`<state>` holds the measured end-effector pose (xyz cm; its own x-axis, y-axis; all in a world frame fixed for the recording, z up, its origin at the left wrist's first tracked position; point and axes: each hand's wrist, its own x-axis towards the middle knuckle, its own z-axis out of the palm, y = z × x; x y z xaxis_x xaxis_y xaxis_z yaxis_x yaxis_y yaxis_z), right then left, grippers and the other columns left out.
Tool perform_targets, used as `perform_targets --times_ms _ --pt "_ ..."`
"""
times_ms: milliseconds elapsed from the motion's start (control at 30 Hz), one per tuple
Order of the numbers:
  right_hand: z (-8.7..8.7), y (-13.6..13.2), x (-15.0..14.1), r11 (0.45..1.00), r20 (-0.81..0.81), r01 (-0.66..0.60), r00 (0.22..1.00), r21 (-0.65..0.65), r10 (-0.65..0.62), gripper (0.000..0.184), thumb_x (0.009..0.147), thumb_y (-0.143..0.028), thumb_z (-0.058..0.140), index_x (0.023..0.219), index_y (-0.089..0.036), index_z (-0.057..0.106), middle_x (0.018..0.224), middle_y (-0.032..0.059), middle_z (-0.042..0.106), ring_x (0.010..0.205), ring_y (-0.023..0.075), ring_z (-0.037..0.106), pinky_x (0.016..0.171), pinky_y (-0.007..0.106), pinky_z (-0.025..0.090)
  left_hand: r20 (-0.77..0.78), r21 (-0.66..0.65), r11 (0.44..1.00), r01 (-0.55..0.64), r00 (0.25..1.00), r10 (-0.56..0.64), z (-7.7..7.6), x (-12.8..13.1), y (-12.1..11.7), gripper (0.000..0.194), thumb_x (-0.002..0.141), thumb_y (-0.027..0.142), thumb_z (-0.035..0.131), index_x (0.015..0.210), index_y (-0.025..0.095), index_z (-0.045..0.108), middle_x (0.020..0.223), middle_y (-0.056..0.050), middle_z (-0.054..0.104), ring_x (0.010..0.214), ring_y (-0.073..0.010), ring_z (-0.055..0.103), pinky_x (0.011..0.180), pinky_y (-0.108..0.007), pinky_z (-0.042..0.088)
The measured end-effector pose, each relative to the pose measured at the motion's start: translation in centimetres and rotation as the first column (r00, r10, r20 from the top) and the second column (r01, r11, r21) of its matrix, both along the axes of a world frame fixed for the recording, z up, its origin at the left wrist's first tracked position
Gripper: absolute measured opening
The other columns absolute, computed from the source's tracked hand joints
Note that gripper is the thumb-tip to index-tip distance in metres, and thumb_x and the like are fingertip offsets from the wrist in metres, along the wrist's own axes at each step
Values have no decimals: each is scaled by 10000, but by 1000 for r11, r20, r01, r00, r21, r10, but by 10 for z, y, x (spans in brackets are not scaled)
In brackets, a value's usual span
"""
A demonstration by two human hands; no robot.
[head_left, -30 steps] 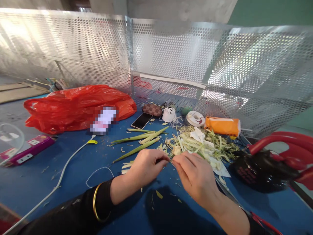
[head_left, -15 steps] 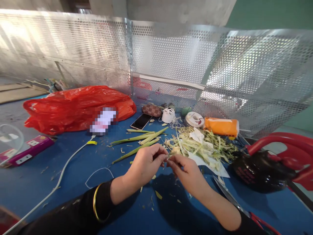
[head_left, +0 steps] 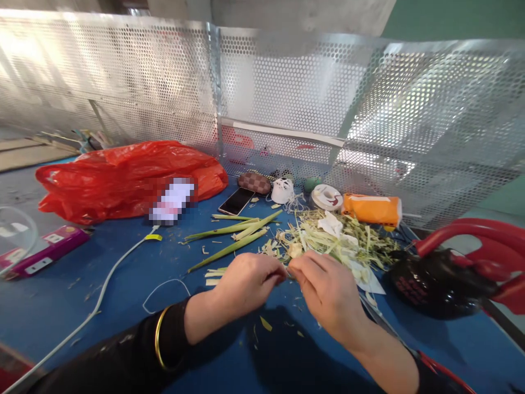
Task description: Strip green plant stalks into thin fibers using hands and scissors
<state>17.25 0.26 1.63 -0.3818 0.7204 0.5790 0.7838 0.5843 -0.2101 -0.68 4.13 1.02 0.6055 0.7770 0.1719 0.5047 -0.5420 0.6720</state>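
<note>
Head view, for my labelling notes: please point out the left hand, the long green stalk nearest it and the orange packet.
Left hand point(head_left: 246, 280): head view, back of the hand.
Long green stalk point(head_left: 228, 251): head view, middle of its length.
Orange packet point(head_left: 371, 210): head view, middle of its side.

Both my sleeves point(head_left: 123, 347) are black. Round the left cuff point(head_left: 179, 328) I wear a bangle point(head_left: 157, 338) — slim, shiny, gold.

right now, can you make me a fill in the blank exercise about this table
The long green leaf pieces lie on a smooth tabletop coloured ____.
The crinkled red plastic bag lies to the ____ of the brown checkered case.
The bare hand nearer the long orange packet is the ____ one.

Missing words: blue; left; right
</note>
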Motion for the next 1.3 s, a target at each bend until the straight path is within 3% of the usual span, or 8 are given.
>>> perform_targets --times_ms 133,300,533,733,867,1000,1133,1300 --pt "-1 14 11 968 -239 -22 970 -251 -40 213 914 -216 509 715 -201 583 664 -5 577 609 137 528 562 246 405 143 -196 974 109 986 -81 6 3 -3 163 795 153 520 782 194 677 699 8 678 646 -125 616 633 -211 450" --pt "-13 19 8 870 -355 -77 928 -487 -117 258 927 -292 495 703 -201 585 534 -43 493 508 127 480 485 229 381 389 -328 945 -9 910 143 2 4 1 101 831 223 522 785 175 598 685 14 627 623 -110 593 642 -228 485" --pt "-11 -2 -9 977 -158 -69 987 -202 37 198 940 -183 457 791 -185 588 702 16 573 611 143 518 579 254 389 397 -330 926 -184 863 313 -8 2 7 145 844 292 535 856 181 627 698 3 636 631 -132 613 641 -253 511" --pt "-3 -4 -4 1000 31 -27 999 10 26 225 961 -196 441 843 -177 631 727 42 597 635 167 514 627 303 367 115 -87 986 -142 982 151 -2 2 1 165 798 184 533 791 194 697 735 -13 691 677 -157 622 651 -257 452" --pt "-2 5 6 987 -116 1 993 -163 -21 217 943 -204 472 773 -186 607 724 23 585 657 156 525 626 284 375 134 -243 968 60 991 -28 5 4 -2 162 768 137 526 731 182 677 666 7 660 635 -134 602 627 -232 441" --pt "-7 18 13 893 -323 -43 939 -447 -116 215 909 -259 520 716 -196 591 637 -10 544 607 140 503 566 246 382 362 -501 860 98 926 105 4 6 0 100 793 245 577 765 166 632 638 20 623 595 -111 585 619 -227 474" --pt "-12 20 9 784 -403 -142 903 -605 -147 264 922 -312 489 703 -195 581 542 -35 488 525 128 467 509 235 368 486 -528 847 60 840 243 0 7 3 99 794 257 596 769 162 608 641 22 620 595 -102 588 635 -235 500" --pt "-12 8 -2 902 -240 -79 970 -424 -28 185 919 -215 492 754 -201 574 693 2 565 639 149 519 590 260 391 497 -491 865 -108 780 380 -7 6 7 87 787 235 596 819 170 643 645 24 620 559 -102 590 593 -233 512"
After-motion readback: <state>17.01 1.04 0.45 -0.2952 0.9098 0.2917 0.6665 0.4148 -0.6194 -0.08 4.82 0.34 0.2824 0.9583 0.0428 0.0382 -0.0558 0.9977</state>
